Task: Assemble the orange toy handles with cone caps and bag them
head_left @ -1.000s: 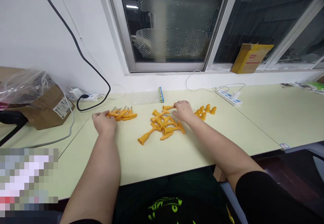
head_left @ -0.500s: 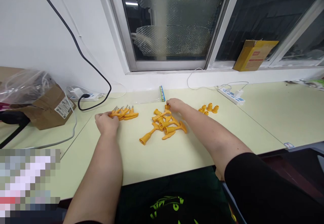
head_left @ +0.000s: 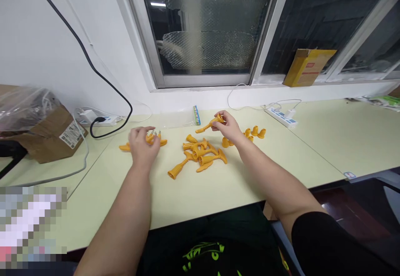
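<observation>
My right hand [head_left: 228,127] holds a yellow corkscrew-like piece [head_left: 208,125] above the table, its bell-shaped end between the fingers. My left hand [head_left: 143,145] is over a group of yellow handles with metal spirals [head_left: 162,142] at the left, fingers apart and bent around them; the hand partly hides the group. Between the hands lies a loose pile of yellow pieces with bell-shaped ends [head_left: 204,153], one of them [head_left: 176,171] pointing to the lower left. Several yellow bell-shaped caps [head_left: 261,133] stand beyond my right wrist.
A clear plastic bag with a coloured strip [head_left: 196,115] lies by the wall. Power strips [head_left: 281,116] are at the back right and back left. An open cardboard box [head_left: 59,136] is at the left, with a black cable [head_left: 108,74] hanging near it.
My right hand has lifted away from the table with a yellow piece now visible in it. My left hand has shifted right over the handles, its fingers spread more.
</observation>
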Motion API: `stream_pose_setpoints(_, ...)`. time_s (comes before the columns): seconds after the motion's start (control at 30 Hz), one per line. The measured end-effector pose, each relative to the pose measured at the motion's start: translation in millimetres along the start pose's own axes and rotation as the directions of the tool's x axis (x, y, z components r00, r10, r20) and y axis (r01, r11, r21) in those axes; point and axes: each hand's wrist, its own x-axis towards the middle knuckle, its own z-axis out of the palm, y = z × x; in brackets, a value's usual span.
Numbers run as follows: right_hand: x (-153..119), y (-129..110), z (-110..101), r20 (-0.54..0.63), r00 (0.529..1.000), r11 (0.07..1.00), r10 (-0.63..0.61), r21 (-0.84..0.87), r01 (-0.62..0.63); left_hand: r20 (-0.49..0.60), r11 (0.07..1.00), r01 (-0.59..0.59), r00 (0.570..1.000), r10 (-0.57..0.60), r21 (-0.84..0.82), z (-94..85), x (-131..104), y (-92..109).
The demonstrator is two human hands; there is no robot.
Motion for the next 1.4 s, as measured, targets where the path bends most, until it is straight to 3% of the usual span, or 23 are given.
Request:
stream_pose_setpoints(0.07,-20.0,-3.3,-0.3,0.041,0.995,0.984,0.091,0.148,-0.096,0.115,0.97,-0.195,0.97,0.213,-0.148,6.6,-8.7,25.9)
stream_pose_setpoints(0.17,-42.9,-1.9,-2.1,0.126,0.967,0.926,0.22,0.285,-0.247,0.222,0.859,-0.364,0.861,0.458,-0.361,16.4,-24.4,58.6)
stream_pose_setpoints(0.23,-51.4,1.5,-3.4,0.166,0.937,0.872,0.306,0.347,-0.346,0.262,0.805,-0.41,0.797,0.545,-0.429,22.1,-32.6,70.9)
stream_pose_setpoints(0.33,-56.8,7.0,-4.7,0.196,0.897,0.806,0.395,0.395,-0.441,0.29,0.784,-0.445,0.755,0.588,-0.433,28.2,-37.9,75.2)
stream_pose_setpoints(0.6,-59.7,21.8,-6.7,0.358,0.855,0.825,0.376,0.29,-0.484,0.251,0.795,-0.42,0.792,0.557,-0.437,28.4,-33.8,68.7)
stream_pose_setpoints(0.87,-60.3,26.2,-3.3,0.301,0.934,0.93,0.194,0.245,-0.273,0.248,0.805,-0.384,0.813,0.527,-0.452,28.2,-33.7,72.1)
stream_pose_setpoints(1.03,-63.7,32.0,-0.8,0.288,0.958,0.991,0.0,0.131,-0.039,0.285,0.817,-0.273,0.842,0.459,-0.508,30.2,-35.0,67.8)
stream_pose_setpoints(1.17,-65.6,33.0,0.8,0.288,0.932,0.96,-0.222,-0.105,0.261,0.415,0.842,0.029,0.879,0.235,-0.538,31.9,-39.5,67.7)
stream_pose_setpoints(1.27,-65.6,31.5,0.7,0.316,0.889,0.86,-0.332,-0.286,0.423,0.507,0.721,0.309,0.859,0.068,-0.62,33.4,-40.9,72.1)
stream_pose_setpoints(1.4,-65.0,30.7,-3.3,0.335,0.86,0.773,-0.385,-0.393,0.499,0.572,0.604,0.497,0.816,-0.082,-0.623,35.5,-34.7,72.0)
